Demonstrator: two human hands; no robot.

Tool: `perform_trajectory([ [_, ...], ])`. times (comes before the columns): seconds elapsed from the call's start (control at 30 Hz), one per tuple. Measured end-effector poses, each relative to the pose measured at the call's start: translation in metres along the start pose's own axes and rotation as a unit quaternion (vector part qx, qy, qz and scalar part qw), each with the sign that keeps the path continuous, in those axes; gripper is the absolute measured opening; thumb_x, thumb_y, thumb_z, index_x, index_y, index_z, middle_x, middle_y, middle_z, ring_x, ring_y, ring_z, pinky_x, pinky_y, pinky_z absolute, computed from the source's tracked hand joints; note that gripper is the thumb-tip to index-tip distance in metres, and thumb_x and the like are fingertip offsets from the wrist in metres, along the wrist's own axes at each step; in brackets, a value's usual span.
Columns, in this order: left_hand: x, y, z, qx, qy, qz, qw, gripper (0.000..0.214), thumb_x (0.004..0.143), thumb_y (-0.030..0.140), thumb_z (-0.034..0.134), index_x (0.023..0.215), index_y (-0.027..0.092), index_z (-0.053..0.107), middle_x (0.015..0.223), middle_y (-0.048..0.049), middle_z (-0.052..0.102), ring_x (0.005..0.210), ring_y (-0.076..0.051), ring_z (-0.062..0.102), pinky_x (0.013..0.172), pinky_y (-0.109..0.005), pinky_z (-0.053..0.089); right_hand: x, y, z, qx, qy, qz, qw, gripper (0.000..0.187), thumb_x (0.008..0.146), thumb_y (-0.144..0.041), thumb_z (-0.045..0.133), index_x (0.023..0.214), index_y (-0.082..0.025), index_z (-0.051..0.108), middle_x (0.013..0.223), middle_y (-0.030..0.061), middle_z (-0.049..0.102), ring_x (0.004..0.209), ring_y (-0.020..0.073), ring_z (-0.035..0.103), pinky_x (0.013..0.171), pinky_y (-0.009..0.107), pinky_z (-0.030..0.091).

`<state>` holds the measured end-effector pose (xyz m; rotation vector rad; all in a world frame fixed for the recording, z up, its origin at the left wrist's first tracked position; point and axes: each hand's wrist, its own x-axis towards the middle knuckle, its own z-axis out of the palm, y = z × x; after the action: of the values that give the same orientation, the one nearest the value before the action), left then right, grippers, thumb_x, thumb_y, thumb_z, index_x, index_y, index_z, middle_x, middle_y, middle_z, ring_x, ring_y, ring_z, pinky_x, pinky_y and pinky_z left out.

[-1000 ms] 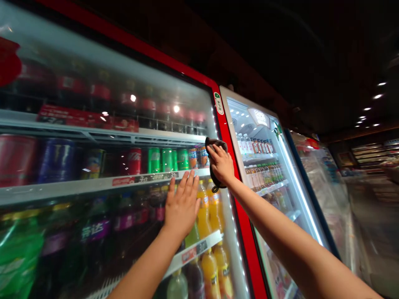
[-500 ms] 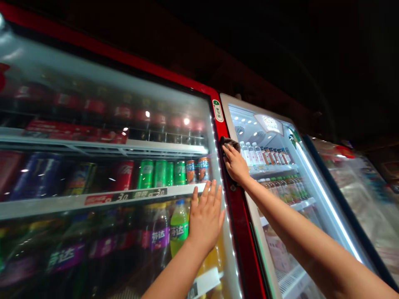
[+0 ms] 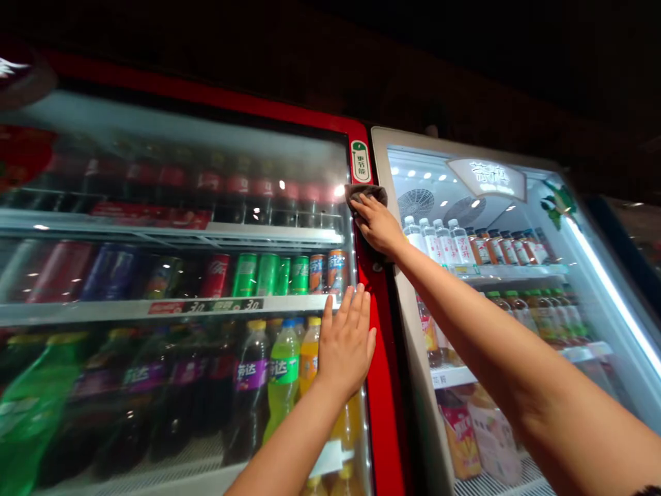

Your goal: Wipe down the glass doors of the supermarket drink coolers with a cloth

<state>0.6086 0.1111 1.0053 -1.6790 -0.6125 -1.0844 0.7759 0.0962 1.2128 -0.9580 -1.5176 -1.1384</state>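
My right hand (image 3: 379, 224) presses a dark cloth (image 3: 364, 193) against the upper right corner of the red-framed fridge door (image 3: 379, 358), just under a green sticker (image 3: 360, 161). Its fingers lie over the cloth and pin it to the frame. My left hand (image 3: 346, 344) rests flat on the glass lower down, fingers stretched out and together, beside the red frame. Behind the glass stand rows of cans (image 3: 268, 274) and soft drink bottles (image 3: 283, 372).
A white-framed fridge (image 3: 516, 289) stands directly to the right, lit inside, with bottled water and tea on its shelves and cartons at the bottom. Price strips run along the shelf edges (image 3: 206, 306). The ceiling above is dark.
My right hand slid the cloth from the glass right across to the red frame, then up toward the top corner. My left hand shifted right along the glass. The view turned right.
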Motion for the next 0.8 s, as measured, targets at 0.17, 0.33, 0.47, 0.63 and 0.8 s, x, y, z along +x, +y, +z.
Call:
perform_trajectory([
  [0.17,-0.015,0.012,-0.003,0.001,0.001,-0.033,0.999,0.064,0.103,0.039,0.039,0.160,0.013,0.025,0.165,-0.0083,0.031,0.156,-0.021,0.020,0.131,-0.048,0.005,-0.105,-0.010,-0.008,0.031,-0.032,-0.097,0.994,0.051,0.097,-0.018,0.047,0.147,-0.029,0.053,0.159,0.0027,0.045,0.150,0.0229,0.035,0.120,0.050,0.038],
  [0.33,-0.008,0.027,-0.004,0.000,-0.011,-0.029,1.000,0.064,0.103,0.036,0.038,0.161,0.015,0.022,0.166,-0.0078,0.029,0.157,-0.021,0.019,0.130,-0.048,0.014,-0.156,0.010,-0.022,-0.014,-0.006,-0.056,0.998,0.047,0.099,-0.018,0.046,0.143,-0.030,0.058,0.155,0.0032,0.050,0.146,0.0232,0.042,0.116,0.047,0.043],
  [0.47,0.009,0.041,0.003,-0.010,-0.023,-0.030,0.999,0.063,0.101,0.028,0.037,0.161,0.012,0.023,0.167,-0.0092,0.026,0.157,-0.021,0.019,0.128,-0.045,0.023,-0.168,0.027,-0.020,-0.058,-0.002,0.017,0.998,0.051,0.099,-0.023,0.045,0.150,-0.024,0.050,0.160,0.0083,0.043,0.149,0.0276,0.037,0.116,0.052,0.041],
  [0.63,0.013,0.055,0.020,-0.009,-0.001,-0.056,0.998,0.072,0.100,0.025,0.038,0.163,0.010,0.006,0.168,-0.0132,0.021,0.157,-0.023,0.018,0.127,-0.046,0.025,-0.144,0.026,-0.014,-0.087,-0.044,0.009,0.995,0.053,0.101,-0.023,0.038,0.153,-0.023,0.045,0.163,0.0076,0.036,0.149,0.0284,0.038,0.118,0.054,0.036],
  [0.8,0.008,0.056,0.026,-0.020,0.013,-0.049,0.999,0.078,0.100,0.023,0.037,0.160,0.011,-0.012,0.168,-0.0130,0.016,0.157,-0.023,0.016,0.127,-0.046,0.025,-0.103,0.027,-0.011,-0.097,-0.005,0.075,0.992,0.055,0.100,-0.026,0.040,0.155,-0.022,0.042,0.164,0.0078,0.036,0.150,0.0293,0.034,0.117,0.055,0.036],
])
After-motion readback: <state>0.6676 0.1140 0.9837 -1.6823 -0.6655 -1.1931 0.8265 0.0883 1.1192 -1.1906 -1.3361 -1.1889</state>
